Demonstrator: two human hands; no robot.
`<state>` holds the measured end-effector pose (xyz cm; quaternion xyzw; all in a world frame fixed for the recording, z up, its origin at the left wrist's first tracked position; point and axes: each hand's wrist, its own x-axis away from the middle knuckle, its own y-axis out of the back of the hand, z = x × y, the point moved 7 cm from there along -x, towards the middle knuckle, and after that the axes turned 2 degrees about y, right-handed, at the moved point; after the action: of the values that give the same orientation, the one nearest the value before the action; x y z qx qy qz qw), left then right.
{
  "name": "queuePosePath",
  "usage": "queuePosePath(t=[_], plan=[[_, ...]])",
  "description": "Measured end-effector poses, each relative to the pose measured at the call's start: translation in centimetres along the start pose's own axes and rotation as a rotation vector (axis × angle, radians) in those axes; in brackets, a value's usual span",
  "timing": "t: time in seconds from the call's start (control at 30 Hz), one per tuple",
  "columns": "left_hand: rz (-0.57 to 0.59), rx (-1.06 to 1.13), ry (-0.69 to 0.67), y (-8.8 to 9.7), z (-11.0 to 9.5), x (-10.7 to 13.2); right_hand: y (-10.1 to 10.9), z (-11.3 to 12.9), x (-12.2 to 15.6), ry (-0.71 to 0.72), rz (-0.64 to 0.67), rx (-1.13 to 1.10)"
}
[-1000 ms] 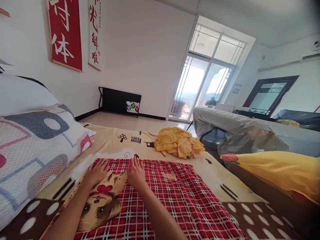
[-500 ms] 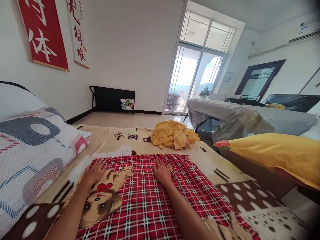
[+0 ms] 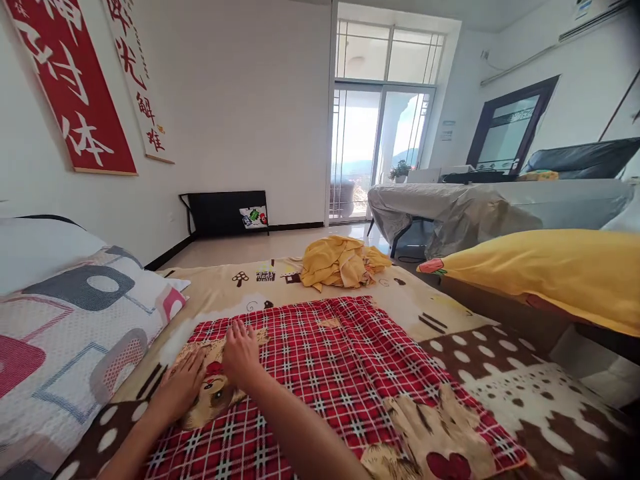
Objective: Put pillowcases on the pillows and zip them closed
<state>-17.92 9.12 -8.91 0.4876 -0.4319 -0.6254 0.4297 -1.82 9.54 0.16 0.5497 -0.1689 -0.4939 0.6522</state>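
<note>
A red plaid blanket (image 3: pixel 320 393) with printed teddy bears lies spread over the bed in front of me. My left hand (image 3: pixel 184 385) rests on its left side with fingers stretched out, beside a printed bear's face. Close to it on the right, my right hand (image 3: pixel 242 353) is over the upper left part of the blanket, fingers extended and holding nothing. Some creases run down the blanket's right half. Beneath it is a beige and brown patterned bed cover (image 3: pixel 400 320).
A crumpled yellow cloth (image 3: pixel 345 262) lies beyond the blanket. White patterned pillows (image 3: pixel 100 320) are at the left, and a yellow pillow (image 3: pixel 545 273) is at the right. Farther back stand a plastic-covered table (image 3: pixel 450 207) and a black folded panel (image 3: pixel 220 212) against the wall.
My right hand has moved left across the blanket, close to my left hand. The left hand has come down and nearer to me. The camera view has tilted and shifted.
</note>
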Motion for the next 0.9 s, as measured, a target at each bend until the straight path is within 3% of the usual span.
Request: queuePosePath(t=[0.07,0.13,0.2,0.27,0.33,0.43,0.53,0.63,0.77,0.83,0.9], plan=[[-0.043,-0.033,0.001,-0.7,0.4,1.0,-4.1,3.0,0.1,0.022,0.014,-0.050],[-0.069,-0.059,0.020,-1.2,0.7,1.7,-7.6,4.4,0.5,0.029,0.006,-0.083],[-0.067,-0.057,0.034,-1.5,0.8,2.0,-9.7,4.0,1.0,0.017,0.002,-0.096],[-0.065,-0.037,0.035,-1.3,0.6,2.0,-9.9,1.9,1.0,-0.028,0.018,-0.093],[-0.091,-0.013,0.043,-0.7,0.4,2.0,-8.4,-1.7,1.1,-0.115,0.043,-0.066],[-0.126,0.008,0.076,0.3,0.2,2.2,-4.3,-9.0,2.5,-0.310,0.074,0.033],[-0.100,0.005,0.097,1.0,0.0,2.1,0.2,-16.4,5.9,-0.477,0.086,0.136],[-0.056,0.025,0.141,1.7,-0.3,2.0,3.9,-20.7,9.4,-0.522,0.044,0.208],[-0.020,0.028,0.164,3.3,-2.1,4.0,6.4,-20.6,11.7,-0.549,0.010,0.231],[0.004,0.053,0.115,3.8,-3.4,6.7,6.9,-18.5,11.6,-0.550,-0.001,0.205],[0.027,0.090,0.051,3.7,-4.3,10.0,6.5,-15.0,10.8,-0.464,0.010,0.143]])
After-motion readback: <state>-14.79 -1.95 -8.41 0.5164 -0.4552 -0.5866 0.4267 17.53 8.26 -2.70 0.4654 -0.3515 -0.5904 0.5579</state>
